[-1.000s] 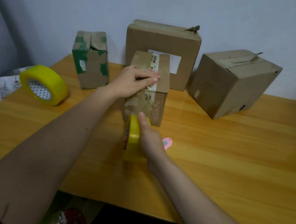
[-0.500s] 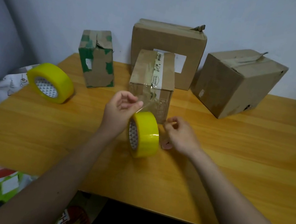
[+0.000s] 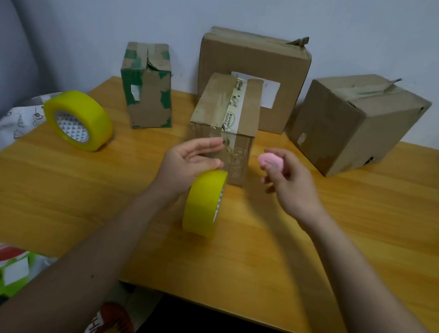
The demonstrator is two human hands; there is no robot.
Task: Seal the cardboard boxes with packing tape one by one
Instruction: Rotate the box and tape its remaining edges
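Note:
A small cardboard box (image 3: 216,100) stands mid-table with printed tape along its top and clear tape running down its front. A yellow tape roll (image 3: 203,201) stands on edge just in front of it. My left hand (image 3: 191,159) is over the roll with fingers stretched toward the box front and the thumb by the roll's top. My right hand (image 3: 287,179) hovers right of the box and grips a small pink cutter (image 3: 270,161). Whether a clear strip still joins roll and box is hard to see.
A second yellow tape roll (image 3: 77,119) lies at the table's left edge. A green-patched box (image 3: 147,87), a large labelled box (image 3: 253,63) and a tilted box (image 3: 355,124) stand along the wall. Patterned cloth and packets sit off the table's left side.
My right hand picked the pink cutter off the table and raised it beside the box. My left hand opened its fingers above the roll, which turned edge-on.

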